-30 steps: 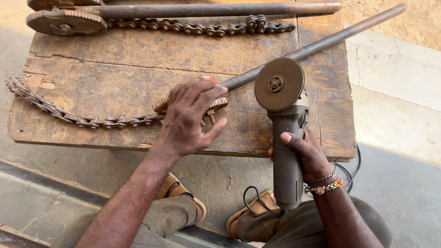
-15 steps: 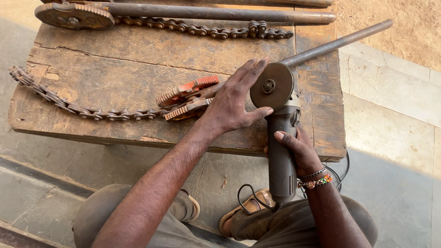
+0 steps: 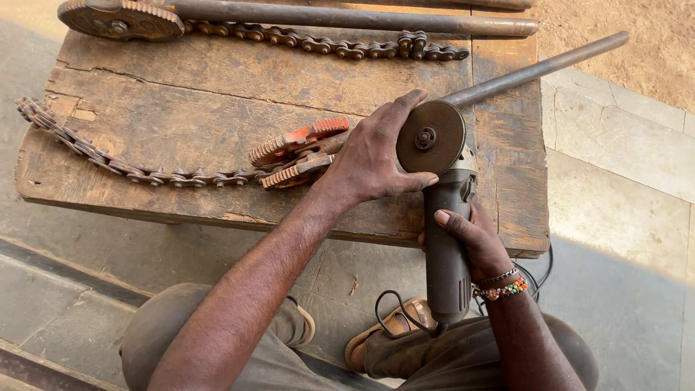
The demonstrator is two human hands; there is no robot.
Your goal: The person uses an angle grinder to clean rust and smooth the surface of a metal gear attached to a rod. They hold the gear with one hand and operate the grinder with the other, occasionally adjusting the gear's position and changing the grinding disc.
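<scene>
My right hand (image 3: 474, 242) is wrapped around the grey body of an angle grinder (image 3: 445, 246), which points away from me over the front edge of a worn wooden table (image 3: 217, 80). My left hand (image 3: 373, 156) rests on the grinder's round disc (image 3: 429, 136), fingers spread along its rim. Just left of that hand lies a chain wrench with orange-red toothed jaws (image 3: 297, 152); its rusty chain (image 3: 108, 159) trails off to the left and its long steel handle (image 3: 539, 69) runs up to the right.
A second chain tool with a round toothed head (image 3: 119, 18), chain (image 3: 326, 45) and steel bar (image 3: 347, 16) lies along the table's far edge. The grinder's black cable (image 3: 387, 315) loops by my sandalled feet. Stone paving and sandy ground lie to the right.
My left hand left the chain wrench jaws and moved right onto the grinder's disc. The grinder shifted slightly left and nearer the table.
</scene>
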